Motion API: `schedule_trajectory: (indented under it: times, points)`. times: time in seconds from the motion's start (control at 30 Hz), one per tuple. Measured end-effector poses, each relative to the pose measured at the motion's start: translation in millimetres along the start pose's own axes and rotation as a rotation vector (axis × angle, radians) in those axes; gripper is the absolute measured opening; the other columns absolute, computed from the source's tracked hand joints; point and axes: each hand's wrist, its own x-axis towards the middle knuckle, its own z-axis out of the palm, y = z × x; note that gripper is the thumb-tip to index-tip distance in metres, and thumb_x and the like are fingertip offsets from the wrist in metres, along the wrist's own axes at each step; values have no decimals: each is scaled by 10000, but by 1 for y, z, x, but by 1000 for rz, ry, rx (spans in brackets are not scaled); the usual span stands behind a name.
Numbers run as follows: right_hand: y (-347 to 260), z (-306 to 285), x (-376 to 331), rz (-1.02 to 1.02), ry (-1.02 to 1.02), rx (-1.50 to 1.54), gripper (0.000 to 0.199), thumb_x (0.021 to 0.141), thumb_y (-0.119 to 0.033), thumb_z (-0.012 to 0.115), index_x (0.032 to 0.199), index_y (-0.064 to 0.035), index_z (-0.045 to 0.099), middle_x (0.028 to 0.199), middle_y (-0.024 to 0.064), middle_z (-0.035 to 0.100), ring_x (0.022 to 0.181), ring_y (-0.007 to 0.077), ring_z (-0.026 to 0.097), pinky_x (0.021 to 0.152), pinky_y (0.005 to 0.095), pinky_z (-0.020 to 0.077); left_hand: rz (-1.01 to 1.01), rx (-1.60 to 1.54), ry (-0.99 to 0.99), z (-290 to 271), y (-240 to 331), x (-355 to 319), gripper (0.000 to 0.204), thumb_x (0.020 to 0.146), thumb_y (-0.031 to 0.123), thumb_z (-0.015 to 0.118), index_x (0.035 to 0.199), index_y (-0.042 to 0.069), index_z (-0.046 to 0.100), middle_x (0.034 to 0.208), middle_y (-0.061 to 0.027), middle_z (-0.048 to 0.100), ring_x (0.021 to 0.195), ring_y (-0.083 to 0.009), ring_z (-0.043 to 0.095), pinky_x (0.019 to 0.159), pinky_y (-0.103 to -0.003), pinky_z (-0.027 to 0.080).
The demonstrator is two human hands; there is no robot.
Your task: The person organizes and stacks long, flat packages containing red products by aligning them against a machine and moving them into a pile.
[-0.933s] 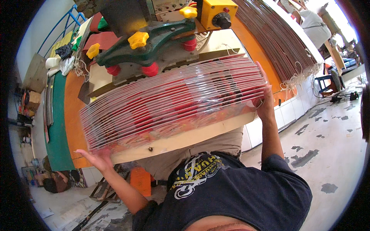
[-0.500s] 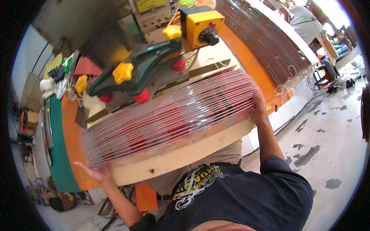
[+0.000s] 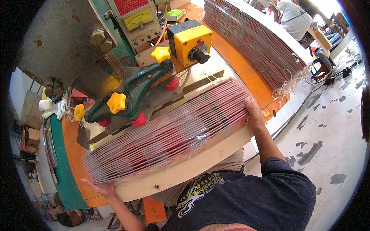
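Cloth of your dark navy short-sleeved T-shirt [image 3: 250, 196] lies nearest, with a flat orange panel [image 3: 154, 210] low to its left. Farther in, your left hand [image 3: 103, 188] is at the near left end of a long stack of thin red, grey and black pieces in clear plastic [image 3: 165, 142]. One digit stretches wide of the stack; the others are mostly hidden, so I cannot tell how firmly they grip. Your right hand [image 3: 253, 111] holds the far right end, fingers bent in against the layered edges. With a hand at each end, you seem to be keeping the slick layers together and even. The stack lies aslant over a pale cream board [image 3: 192, 165], which probably helps support it, though how much weight it takes is unclear.

Just beyond is a dark green cast-metal frame [image 3: 149, 77] with yellow star-shaped knobs [image 3: 116, 102], set on top likely for easy turning by hand. Behind it, a yellow box with a black dial [image 3: 194, 46] faces you, presumably to stay readable. At left, a green mat [image 3: 66, 169] borders the orange tabletop [image 3: 73, 150]. At far right sits a tall pile of long brown sheets [image 3: 254, 46], loose cream cord [image 3: 284, 88] trailing at its near end; past it is a co-worker in a pale grey shirt [image 3: 292, 19].
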Motion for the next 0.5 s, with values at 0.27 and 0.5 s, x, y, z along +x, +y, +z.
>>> schedule_trajectory:
  times: [0.27, 0.5]
  points:
    - [-3, 0, -4, 7, 1, 41, 857, 859, -573, 612, 1445, 16, 407, 1366, 168, 524, 1284, 256, 493, 1108, 385, 337, 19, -27, 48, -21, -4, 7, 902, 890, 768, 410, 1440, 54, 436, 1422, -137, 504, 1282, -342, 492, 1068, -518, 427]
    - [16, -14, -15, -31, 42, 95, 934, 766, -612, 681, 1403, 27, 438, 1325, 152, 547, 1218, 250, 536, 1061, 382, 390, 94, -34, 42, -21, -4, -11, 902, 895, 753, 421, 1453, 45, 417, 1452, -161, 467, 1323, -372, 449, 1095, -564, 384]
